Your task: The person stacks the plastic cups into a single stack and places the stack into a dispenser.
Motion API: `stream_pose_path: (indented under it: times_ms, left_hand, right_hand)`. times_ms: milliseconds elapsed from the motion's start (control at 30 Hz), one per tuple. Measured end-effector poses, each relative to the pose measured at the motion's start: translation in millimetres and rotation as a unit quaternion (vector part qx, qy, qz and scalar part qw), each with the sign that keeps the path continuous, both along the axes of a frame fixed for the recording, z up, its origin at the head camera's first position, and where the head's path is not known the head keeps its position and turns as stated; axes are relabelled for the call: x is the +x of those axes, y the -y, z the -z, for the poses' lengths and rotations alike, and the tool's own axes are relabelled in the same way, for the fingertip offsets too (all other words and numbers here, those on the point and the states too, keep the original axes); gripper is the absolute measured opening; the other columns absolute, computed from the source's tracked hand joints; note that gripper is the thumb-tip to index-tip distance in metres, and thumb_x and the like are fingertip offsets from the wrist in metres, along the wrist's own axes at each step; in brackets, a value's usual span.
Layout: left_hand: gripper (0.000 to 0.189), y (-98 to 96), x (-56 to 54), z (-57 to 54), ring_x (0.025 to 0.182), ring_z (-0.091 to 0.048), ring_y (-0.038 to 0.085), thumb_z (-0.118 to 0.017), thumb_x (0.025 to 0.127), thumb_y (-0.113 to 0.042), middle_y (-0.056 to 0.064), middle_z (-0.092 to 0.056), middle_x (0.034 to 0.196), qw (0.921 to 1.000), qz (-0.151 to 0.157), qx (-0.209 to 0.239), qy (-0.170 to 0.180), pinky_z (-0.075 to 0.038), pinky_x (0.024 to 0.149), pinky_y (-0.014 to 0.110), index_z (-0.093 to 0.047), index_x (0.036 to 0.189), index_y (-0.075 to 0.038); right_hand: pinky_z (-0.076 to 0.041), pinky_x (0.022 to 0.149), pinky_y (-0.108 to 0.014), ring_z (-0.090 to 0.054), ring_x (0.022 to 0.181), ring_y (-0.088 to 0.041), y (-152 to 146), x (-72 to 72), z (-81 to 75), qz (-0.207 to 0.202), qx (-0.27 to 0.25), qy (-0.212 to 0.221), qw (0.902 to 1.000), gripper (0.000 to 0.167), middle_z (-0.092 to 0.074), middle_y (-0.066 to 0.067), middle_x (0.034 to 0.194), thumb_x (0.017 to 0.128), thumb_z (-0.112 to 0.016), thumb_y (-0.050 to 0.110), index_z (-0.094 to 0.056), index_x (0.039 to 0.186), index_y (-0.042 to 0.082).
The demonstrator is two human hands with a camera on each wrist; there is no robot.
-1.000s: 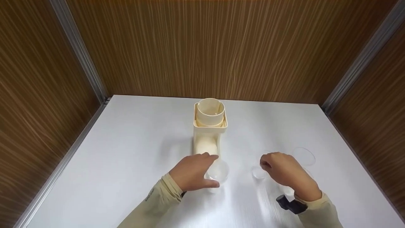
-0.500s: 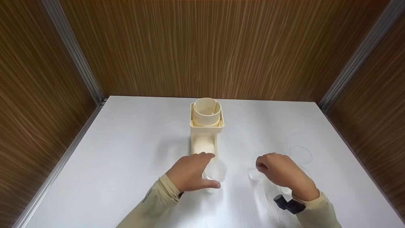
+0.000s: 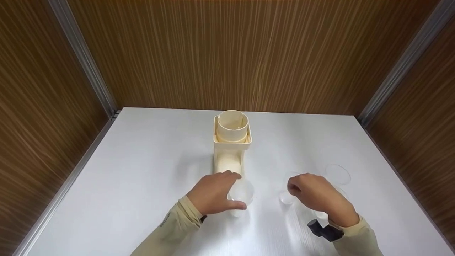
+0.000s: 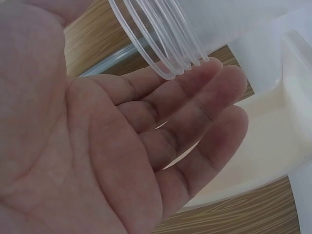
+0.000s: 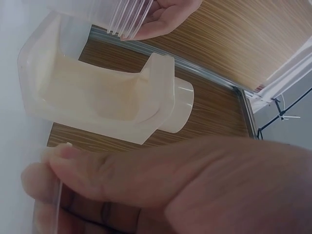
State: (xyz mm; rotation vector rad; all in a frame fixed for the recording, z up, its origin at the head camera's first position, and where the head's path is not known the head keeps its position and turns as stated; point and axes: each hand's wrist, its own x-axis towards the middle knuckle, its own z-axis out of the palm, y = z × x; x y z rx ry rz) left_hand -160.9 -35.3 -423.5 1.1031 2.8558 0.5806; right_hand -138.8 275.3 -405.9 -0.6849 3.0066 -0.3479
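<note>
A cream plastic holder, with a round collar at its far end, stands mid-table. By its near end is a nested stack of clear plastic cups. My left hand is around the stack's left side, thumb and fingers spread apart. In the left wrist view, its fingers lie nearly straight beside the ribbed rims, with a gap at the palm. To the right, my right hand pinches a single clear cup between thumb and fingers. Only a thin edge of that cup shows in the right wrist view.
Another clear cup stands behind and to the right of my right hand, partly hidden by it. Brown wood-grain panels with metal corner posts rise around the white table.
The head view has shifted slightly, moving the scene a little to the left. Both hands keep nearly the same pose.
</note>
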Motion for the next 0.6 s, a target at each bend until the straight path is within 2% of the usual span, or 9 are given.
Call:
stream_pose_path:
  times_ms: [133,333,600]
  left_hand:
    - [0.078,-0.4,0.3,-0.2,0.111,-0.069,0.026,-0.077,0.085,-0.059,0.008,-0.069,0.129,1.0000,-0.002,0.003,0.006,-0.057,0.089,0.045,-0.058,0.142,-0.008]
    - [0.073,0.2,1.6,-0.5,0.102,-0.070,0.024,-0.078,0.085,-0.058,0.005,-0.070,0.120,1.0000,0.003,0.005,-0.007,-0.058,0.083,0.043,-0.060,0.137,-0.011]
    - [0.072,1.3,2.3,0.1,0.101,-0.071,0.023,-0.077,0.085,-0.058,0.004,-0.070,0.119,1.0000,0.002,0.006,-0.007,-0.057,0.083,0.042,-0.061,0.137,-0.011]
  right_hand:
    - [-0.034,0.059,-0.027,-0.037,0.062,-0.007,-0.5,0.3,0.0,-0.002,-0.002,0.001,1.0000,0.030,-0.043,0.011,0.067,0.093,-0.063,-0.001,-0.054,0.072,0.020]
    - [-0.034,0.059,-0.026,-0.037,0.062,-0.006,-1.2,0.5,0.2,-0.002,-0.001,0.002,1.0000,0.030,-0.043,0.012,0.068,0.094,-0.063,0.001,-0.055,0.072,0.020]
    - [-0.033,0.058,-0.027,-0.037,0.062,-0.006,-1.4,-0.8,0.5,-0.005,-0.003,0.004,1.0000,0.031,-0.042,0.012,0.067,0.095,-0.064,0.003,-0.054,0.072,0.020]
